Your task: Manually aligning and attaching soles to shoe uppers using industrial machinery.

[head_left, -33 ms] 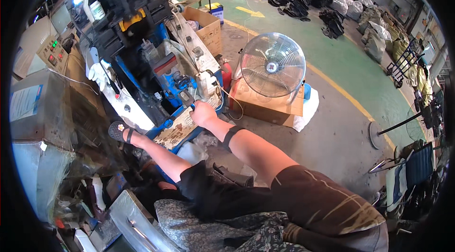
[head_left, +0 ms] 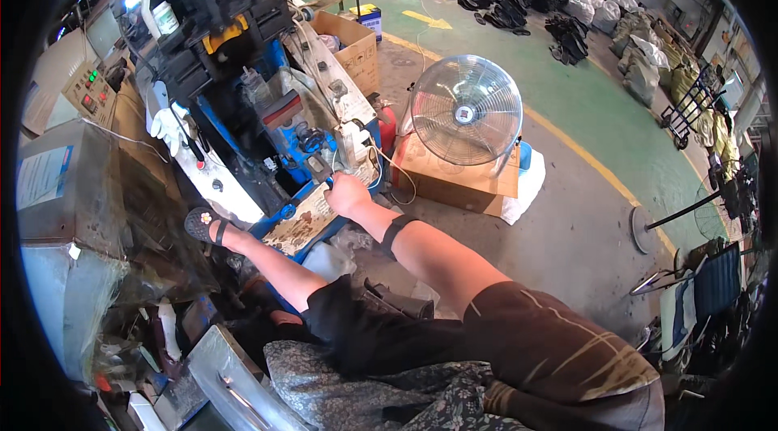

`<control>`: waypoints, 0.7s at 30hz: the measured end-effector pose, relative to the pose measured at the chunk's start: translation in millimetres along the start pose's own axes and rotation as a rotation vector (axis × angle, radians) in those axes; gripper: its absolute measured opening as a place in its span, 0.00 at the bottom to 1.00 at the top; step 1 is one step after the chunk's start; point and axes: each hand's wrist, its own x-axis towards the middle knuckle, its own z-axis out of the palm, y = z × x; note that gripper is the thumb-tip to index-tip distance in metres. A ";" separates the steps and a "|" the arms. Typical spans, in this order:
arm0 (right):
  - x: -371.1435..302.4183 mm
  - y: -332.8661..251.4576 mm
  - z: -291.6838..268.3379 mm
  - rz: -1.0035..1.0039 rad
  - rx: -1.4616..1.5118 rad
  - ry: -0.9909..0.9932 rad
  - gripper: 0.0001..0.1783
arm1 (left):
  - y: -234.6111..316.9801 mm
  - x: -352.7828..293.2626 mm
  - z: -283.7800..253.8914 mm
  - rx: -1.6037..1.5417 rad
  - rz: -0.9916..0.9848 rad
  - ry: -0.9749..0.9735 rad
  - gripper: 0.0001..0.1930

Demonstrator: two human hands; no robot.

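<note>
My right hand (head_left: 348,194) is closed at the front of a blue and black machine. Its fingers wrap round a small dark handle (head_left: 329,182), mostly hidden by the fist. Just beyond the fist are a blue-and-metal fitting (head_left: 306,151) with a round dark knob and a block with a reddish-brown top (head_left: 282,109). A stained pale ledge (head_left: 304,220) runs below the hand. I cannot make out my left hand. My bare lower leg reaches toward the machine's base, its foot in a black clog (head_left: 200,224) with a flower charm.
A large round fan (head_left: 464,113) stands by a cardboard box (head_left: 458,180) to the right. White gloves (head_left: 168,130) lie on the machine's left side. A control panel (head_left: 91,95) with lit buttons is further left. A metal tray (head_left: 227,386) sits near my lap.
</note>
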 end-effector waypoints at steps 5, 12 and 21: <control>-1.9 3.4 -4.3 0.012 0.015 0.013 0.17 | -10.7 -6.1 10.5 -0.023 0.012 0.037 0.24; -2.4 -4.3 5.5 -0.016 0.031 -0.013 0.18 | -26.0 -27.0 32.6 -0.124 -0.114 0.114 0.24; 8.5 6.9 7.6 -0.040 -0.010 0.050 0.17 | -2.1 -11.4 13.6 -0.133 -0.119 0.037 0.25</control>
